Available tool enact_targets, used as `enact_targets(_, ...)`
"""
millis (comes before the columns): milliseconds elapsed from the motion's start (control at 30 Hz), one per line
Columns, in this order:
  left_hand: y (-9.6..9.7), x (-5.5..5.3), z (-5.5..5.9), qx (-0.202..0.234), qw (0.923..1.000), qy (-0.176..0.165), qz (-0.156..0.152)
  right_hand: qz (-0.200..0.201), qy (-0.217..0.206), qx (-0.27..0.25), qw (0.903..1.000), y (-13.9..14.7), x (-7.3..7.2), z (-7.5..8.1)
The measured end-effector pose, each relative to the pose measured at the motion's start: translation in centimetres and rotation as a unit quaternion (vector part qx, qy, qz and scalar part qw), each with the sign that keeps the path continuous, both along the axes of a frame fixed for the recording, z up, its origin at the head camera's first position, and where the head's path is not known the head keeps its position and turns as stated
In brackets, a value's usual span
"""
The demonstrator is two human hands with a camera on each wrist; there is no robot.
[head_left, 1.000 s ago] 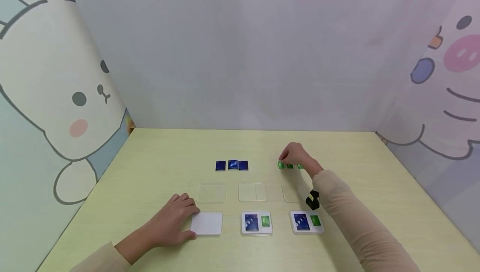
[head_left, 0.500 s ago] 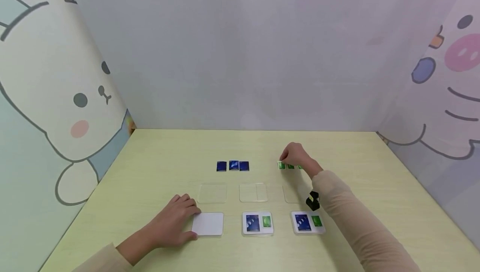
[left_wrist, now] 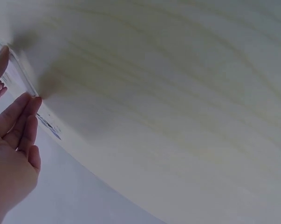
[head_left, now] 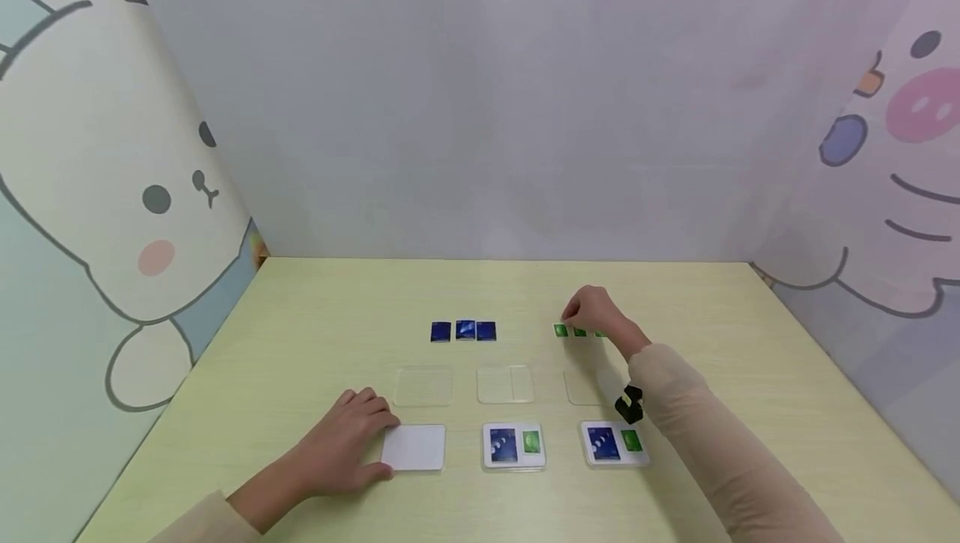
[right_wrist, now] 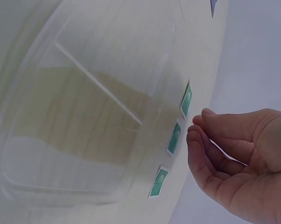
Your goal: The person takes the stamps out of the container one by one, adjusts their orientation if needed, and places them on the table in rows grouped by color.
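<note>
My left hand grips the left side of a plain white card, thumb at its near corner and fingers at the far one. In the left wrist view the thumb and fingertips meet the card's edge. My right hand is over a row of small green stamps at the back right. In the right wrist view its bent thumb and index finger come nearly together beside the stamps, and nothing shows between them. All three green stamps lie on the table there.
Two white cards in clear cases bear a blue and a green stamp each. Behind stand three clear plastic lids in a row. Several dark blue stamps lie at the back. The wooden table meets a fabric backdrop.
My right hand has shifted slightly to the right from the leftmost green stamp. The left hand stays on the white card.
</note>
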State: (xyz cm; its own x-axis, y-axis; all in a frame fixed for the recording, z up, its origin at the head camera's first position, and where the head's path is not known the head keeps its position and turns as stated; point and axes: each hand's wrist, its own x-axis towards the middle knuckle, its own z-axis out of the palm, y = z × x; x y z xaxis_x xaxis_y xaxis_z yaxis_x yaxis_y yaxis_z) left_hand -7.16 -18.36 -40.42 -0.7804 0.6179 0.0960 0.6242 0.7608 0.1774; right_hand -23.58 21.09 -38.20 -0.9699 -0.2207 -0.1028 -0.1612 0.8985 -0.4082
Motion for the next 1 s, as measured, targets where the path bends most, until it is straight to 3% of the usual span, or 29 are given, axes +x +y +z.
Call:
enact_targets(433,0.2,0.3,0.4,-0.011,0.9996,-0.006,0.023,0.008,0.010,-0.017,0.9998,0.7,1.5,0.5)
enact_targets(733,0.2,0.5,0.6,-0.019,0.9993,-0.010,0.032,0.030,0.041,-0.042,0.9979,0.7,3.3,0.7)
enact_targets(1000,0.3,0.9,0.6,-0.018,0.9993,-0.003,0.033,0.024,0.042,-0.058,0.9971,0.8,5.0,0.5)
